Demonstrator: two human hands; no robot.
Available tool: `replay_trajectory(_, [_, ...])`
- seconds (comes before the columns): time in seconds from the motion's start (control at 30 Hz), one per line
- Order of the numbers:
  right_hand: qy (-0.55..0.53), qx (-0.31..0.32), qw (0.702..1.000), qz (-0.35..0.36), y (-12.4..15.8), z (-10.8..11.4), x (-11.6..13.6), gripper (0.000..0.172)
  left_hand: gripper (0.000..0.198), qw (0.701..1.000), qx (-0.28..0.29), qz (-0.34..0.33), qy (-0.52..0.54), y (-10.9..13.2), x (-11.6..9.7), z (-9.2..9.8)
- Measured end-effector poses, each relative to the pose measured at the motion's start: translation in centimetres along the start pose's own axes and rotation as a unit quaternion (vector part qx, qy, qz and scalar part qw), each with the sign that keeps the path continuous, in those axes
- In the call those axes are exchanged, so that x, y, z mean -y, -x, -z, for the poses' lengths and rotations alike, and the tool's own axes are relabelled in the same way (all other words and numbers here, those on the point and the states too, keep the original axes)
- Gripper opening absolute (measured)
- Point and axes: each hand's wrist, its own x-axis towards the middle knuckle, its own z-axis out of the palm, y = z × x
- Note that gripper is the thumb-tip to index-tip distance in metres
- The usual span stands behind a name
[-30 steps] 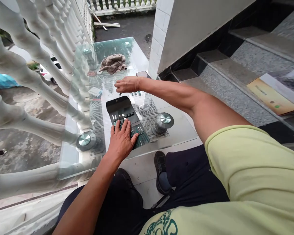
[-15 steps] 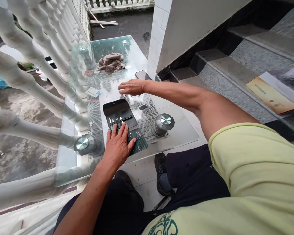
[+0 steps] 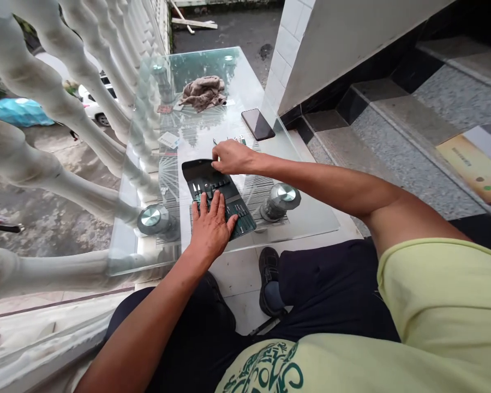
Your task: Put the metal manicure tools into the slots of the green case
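The left hand [image 3: 210,226] lies palm down on the open case [image 3: 229,192], fingers spread wide, thumb beside the slim tools [image 3: 243,218]. Under those fingers, the case rests on the glass table [image 3: 315,221]. 2 pale blades [image 3: 195,187] show just past the fingertips. Farther on, the right hand [image 3: 233,156] touches the flap [image 3: 198,171] with bent fingers; whether they pinch it, I cannot tell. Beyond lie a phone [image 3: 257,124] and a crumpled cloth [image 3: 203,94].

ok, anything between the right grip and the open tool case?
Nothing visible: the right grip is already at the far flap of the tool case. The left grip lies flat over the nearer part, covering some tools. The phone lies beyond, clear of both.
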Motion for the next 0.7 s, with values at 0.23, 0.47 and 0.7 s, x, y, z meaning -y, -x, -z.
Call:
replay_trajectory(0.23, [0.100, -0.115, 0.987, 0.059, 1.3, -0.3, 3.9, 0.032, 0.077, 0.999, -0.029, 0.006, 0.016, 0.5, -0.9, -0.2])
replay_trajectory(0.47, [0.026, 0.064, 0.991, 0.115, 4.5, -1.6, 6.0, 0.026, 0.060, 0.994, -0.069, 0.066, 0.051, 1.0, 3.3, 2.8])
replay_trajectory(0.7, [0.144, 0.131, 0.962, 0.192, 8.2, -3.5, 7.3, 0.028, 0.055, 0.995, -0.067, 0.025, 0.065, -1.1, 8.9, 3.5])
